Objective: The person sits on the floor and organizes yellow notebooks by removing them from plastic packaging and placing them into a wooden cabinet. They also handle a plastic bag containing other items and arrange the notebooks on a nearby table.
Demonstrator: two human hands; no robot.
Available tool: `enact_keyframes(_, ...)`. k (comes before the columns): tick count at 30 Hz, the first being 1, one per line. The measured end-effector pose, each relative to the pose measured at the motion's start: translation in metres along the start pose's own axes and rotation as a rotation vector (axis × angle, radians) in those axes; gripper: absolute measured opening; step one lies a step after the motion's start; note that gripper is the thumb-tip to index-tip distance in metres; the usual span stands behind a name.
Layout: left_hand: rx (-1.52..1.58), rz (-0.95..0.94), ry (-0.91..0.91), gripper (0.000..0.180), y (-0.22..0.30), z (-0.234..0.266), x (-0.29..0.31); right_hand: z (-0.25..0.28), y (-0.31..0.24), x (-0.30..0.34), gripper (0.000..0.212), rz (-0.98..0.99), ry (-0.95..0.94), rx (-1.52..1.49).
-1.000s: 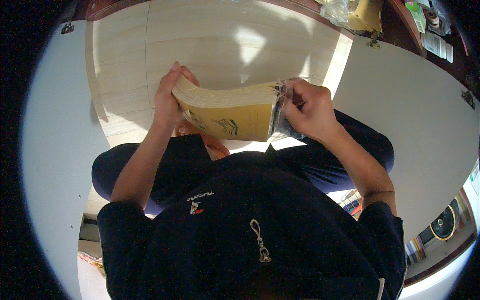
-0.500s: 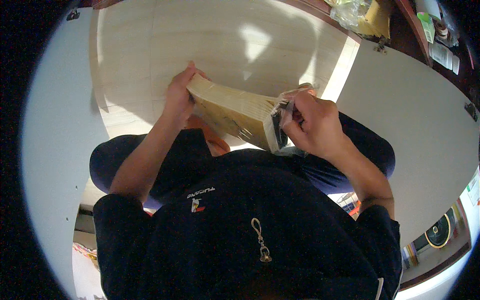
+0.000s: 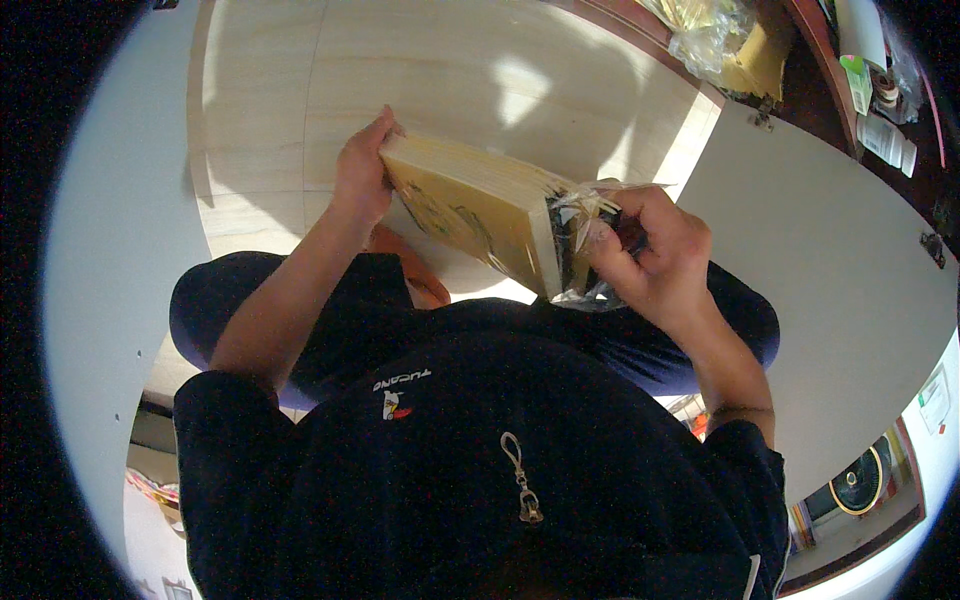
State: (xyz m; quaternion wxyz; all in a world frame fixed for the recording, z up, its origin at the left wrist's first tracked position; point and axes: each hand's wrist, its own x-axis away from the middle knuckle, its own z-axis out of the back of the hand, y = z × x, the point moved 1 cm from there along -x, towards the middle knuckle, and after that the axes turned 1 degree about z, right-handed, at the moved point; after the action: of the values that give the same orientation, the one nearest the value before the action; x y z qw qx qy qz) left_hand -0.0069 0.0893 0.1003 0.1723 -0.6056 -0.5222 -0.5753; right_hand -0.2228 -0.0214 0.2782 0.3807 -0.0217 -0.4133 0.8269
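A thick tan block, like a stack of books or pads with a dark drawing on its cover (image 3: 470, 220), is held above my crossed legs. Its pale layered edge faces up and away. My left hand (image 3: 365, 170) is closed round its left end; some fingers are hidden behind it. Clear plastic wrap (image 3: 590, 290) covers the block and bunches at its right end over a dark strip. There my right hand (image 3: 660, 250) pinches the crumpled plastic between thumb and fingers. The block tilts, its right end nearer to me.
Pale tiled floor (image 3: 420, 60) lies in front, with sunlit patches. Open white door panels (image 3: 830, 250) stand on both sides. At the upper right, a dark wooden cabinet (image 3: 820, 60) holds plastic bags (image 3: 700, 50) and a white bottle (image 3: 885, 140). A round black item (image 3: 857, 480) is at lower right.
The block has straightened from a bent shape, and its cover has turned more into view. My right hand has moved slightly right and down, with the plastic pulled out at the end.
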Motion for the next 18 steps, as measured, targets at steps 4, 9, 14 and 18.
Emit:
enact_keyframes(4,0.109,0.075,-0.002,0.024,-0.001,-0.003,0.004,0.008,-0.003,-0.003,0.028,-0.139,-0.172,-0.262)
enact_keyframes(9,0.137,0.119,-0.145,0.024,-0.006,0.000,0.003,0.003,-0.002,0.000,0.023,-0.168,-0.279,-0.738)
enact_keyframes(14,0.130,0.172,-0.214,0.025,-0.016,0.010,-0.007,0.005,-0.004,-0.001,0.019,-0.142,-0.315,-0.741)
enact_keyframes(18,0.117,0.195,-0.221,0.026,-0.020,0.013,-0.007,0.005,0.003,0.001,0.015,-0.190,-0.354,-0.662)
